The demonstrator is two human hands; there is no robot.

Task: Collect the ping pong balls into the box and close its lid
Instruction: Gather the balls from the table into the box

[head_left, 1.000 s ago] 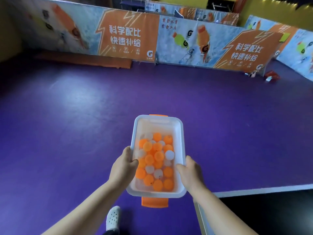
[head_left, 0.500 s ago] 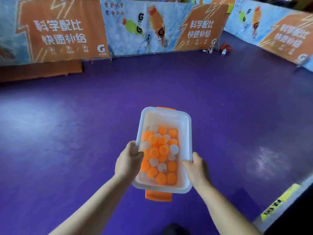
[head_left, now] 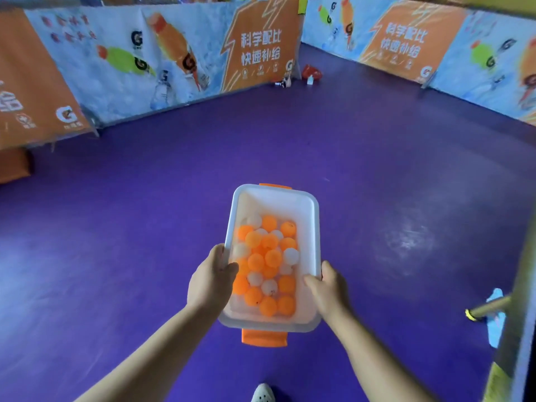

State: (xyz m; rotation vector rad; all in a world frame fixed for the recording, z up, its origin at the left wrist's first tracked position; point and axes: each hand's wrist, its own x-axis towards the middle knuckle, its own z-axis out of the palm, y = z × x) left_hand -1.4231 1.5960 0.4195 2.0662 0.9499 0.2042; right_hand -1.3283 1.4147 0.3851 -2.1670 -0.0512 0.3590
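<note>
The box [head_left: 275, 204], white and translucent, sits at lower centre of the frame, held up above the purple floor [head_left: 116, 227] with its long axis running away from the camera. It is open; no lid shows anywhere in view. An orange latch [head_left: 264, 338] hangs from its near end and a second one [head_left: 275, 186] peeks over the far end. Ping pong balls [head_left: 268, 265], mostly orange with some white, lie heaped in its near half; the far end shows bare bottom.

The hands are apart, one on each long side. The left hand [head_left: 210, 281] clamps the left rim with its thumb hooked over the edge. The right hand [head_left: 329, 288] clasps the right rim the same way. The fingers beneath are hidden.

No loose ball shows on the floor here, so collecting looks done or close to it, and the step in hand seems to be carrying the box. Next comes the lid: it must be found, the box set down level so the heap does not roll out, and both latches snapped shut.

Printed barrier panels [head_left: 174, 53] wall the upper frame, with a small red thing [head_left: 311, 72] in their corner. At the right edge stand a blurred post [head_left: 519, 285], a bar with a yellow band [head_left: 487, 310] and something pale blue [head_left: 496, 320]; these could catch the box. A white shoe [head_left: 262, 393] shows at bottom centre.
</note>
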